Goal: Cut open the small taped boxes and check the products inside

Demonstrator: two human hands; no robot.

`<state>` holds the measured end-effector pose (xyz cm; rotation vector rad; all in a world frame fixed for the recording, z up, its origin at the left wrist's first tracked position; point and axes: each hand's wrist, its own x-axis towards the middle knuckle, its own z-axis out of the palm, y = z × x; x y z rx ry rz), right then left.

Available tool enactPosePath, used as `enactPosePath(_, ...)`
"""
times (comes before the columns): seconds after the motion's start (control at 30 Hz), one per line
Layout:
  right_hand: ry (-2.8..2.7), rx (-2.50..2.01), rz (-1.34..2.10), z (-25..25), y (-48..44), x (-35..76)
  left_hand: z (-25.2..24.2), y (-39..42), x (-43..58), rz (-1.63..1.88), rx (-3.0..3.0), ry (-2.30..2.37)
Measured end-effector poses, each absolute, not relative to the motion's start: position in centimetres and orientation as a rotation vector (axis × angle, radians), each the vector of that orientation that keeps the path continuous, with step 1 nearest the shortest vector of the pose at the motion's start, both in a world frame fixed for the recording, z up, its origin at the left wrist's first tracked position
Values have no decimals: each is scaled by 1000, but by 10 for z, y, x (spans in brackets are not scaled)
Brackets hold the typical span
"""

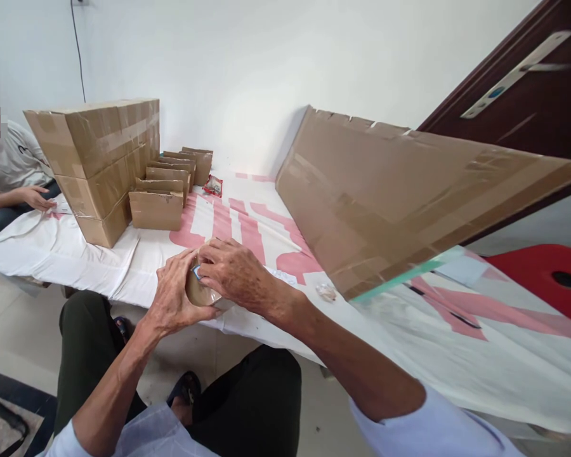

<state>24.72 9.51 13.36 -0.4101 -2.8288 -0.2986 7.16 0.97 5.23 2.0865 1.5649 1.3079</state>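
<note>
A roll of tan packing tape (200,294) is held over the table's front edge, just above my knees. My left hand (174,295) wraps around its left side, with the thumb along the bottom. From the right, my right hand (235,273) bends its fingers over the roll's upper face, closed against it. A bit of blue shows at the roll's middle beside the right fingertips. Those fingers hide much of the roll, and whether they pinch a loose tape end I cannot make out.
Taped cartons (95,149) are stacked at left, beside a row of small cardboard boxes (157,209). A red packet (213,185) lies behind. A large cardboard panel (385,197) leans at right near a glass sheet (495,304) and red stool (547,273). Another person (14,165) sits far left.
</note>
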Motion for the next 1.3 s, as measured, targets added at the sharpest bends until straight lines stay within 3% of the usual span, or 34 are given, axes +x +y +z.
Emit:
enactPosePath(0.57,-2765,-269,-353,115,101,241,59,9,77,1300,2095,1637)
enactPosePath(0.93,-1911,-517,362,142,109,305,62,-2,22,1119,2065,1645)
enactPosePath(1.03,-1710,-783,433,110,122,351,47,-6,-12,1080,1960,1678)
enactPosePath(1.3,-1258,-1354,709,-47,129,438,6,-14,-48,1178,1567,1746)
